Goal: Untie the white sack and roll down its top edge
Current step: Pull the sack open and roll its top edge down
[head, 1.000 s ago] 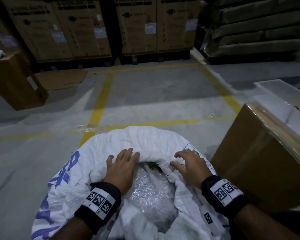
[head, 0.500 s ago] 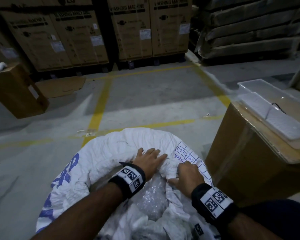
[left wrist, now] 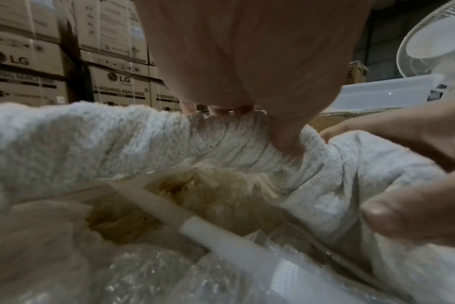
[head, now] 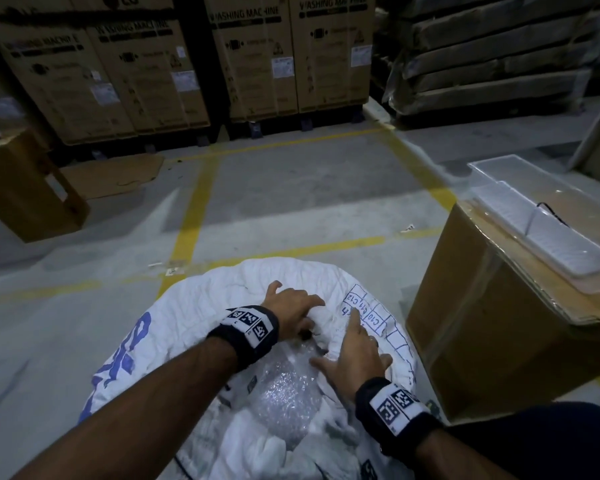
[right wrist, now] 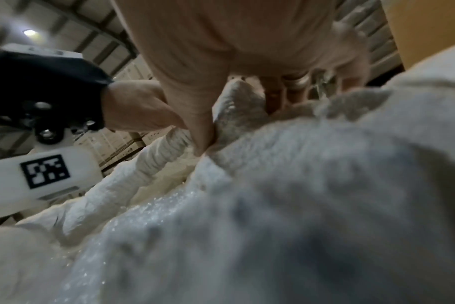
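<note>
The white sack (head: 205, 306) with blue print stands low in the head view, its mouth open and its top rolled into a thick rim (left wrist: 91, 139). Bubble wrap (head: 284, 389) fills the inside. My left hand (head: 293, 311) reaches across to the far right of the rim. In the left wrist view its thumb (left wrist: 286, 142) presses the inner side while its fingers hook over the outside. Just beside it, my right hand (head: 352, 348) holds the right rim, thumb (right wrist: 203, 135) inside the fold and fingers (right wrist: 273, 98) over the outer side.
A brown carton (head: 492, 323) with a clear plastic tray (head: 534, 223) on top stands close on the sack's right. A smaller carton (head: 25, 188) sits far left. Stacked washing machine boxes (head: 257, 64) line the back, and yellow lines (head: 191, 220) mark the concrete floor.
My left hand has crossed from the left of the sack's mouth to the far right rim, close to my right hand. The right hand slid slightly nearer along the right rim.
</note>
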Action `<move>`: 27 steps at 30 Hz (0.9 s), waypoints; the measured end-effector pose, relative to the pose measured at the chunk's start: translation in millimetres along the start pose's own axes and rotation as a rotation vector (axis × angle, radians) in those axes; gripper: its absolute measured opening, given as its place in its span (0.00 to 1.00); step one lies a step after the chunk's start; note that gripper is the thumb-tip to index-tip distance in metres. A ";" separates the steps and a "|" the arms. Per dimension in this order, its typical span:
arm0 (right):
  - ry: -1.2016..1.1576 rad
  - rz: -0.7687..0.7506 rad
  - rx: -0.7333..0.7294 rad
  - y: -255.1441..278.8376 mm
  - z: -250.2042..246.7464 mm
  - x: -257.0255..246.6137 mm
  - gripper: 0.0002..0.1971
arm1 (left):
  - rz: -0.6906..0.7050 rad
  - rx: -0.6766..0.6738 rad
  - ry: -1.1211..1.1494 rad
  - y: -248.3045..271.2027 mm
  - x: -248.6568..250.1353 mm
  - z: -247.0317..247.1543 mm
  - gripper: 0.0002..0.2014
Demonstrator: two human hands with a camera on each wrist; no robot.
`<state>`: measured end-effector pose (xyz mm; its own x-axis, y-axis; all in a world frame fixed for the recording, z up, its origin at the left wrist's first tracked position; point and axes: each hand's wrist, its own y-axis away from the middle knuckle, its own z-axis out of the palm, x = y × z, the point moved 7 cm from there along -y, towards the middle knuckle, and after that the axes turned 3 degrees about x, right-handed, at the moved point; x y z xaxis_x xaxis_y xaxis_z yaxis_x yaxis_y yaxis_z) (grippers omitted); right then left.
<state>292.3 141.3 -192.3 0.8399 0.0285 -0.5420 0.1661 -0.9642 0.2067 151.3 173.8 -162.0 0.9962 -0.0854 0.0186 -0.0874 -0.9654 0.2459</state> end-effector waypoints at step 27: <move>0.076 -0.043 0.090 -10.2 -44.5 18.0 0.45 | -0.193 0.042 0.314 -34.9 -29.8 -12.1 0.22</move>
<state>328.7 163.4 -168.0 0.8701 0.0873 -0.4850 0.1592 -0.9812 0.1090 124.6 213.0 -159.4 0.9462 0.1725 0.2738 0.1084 -0.9661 0.2342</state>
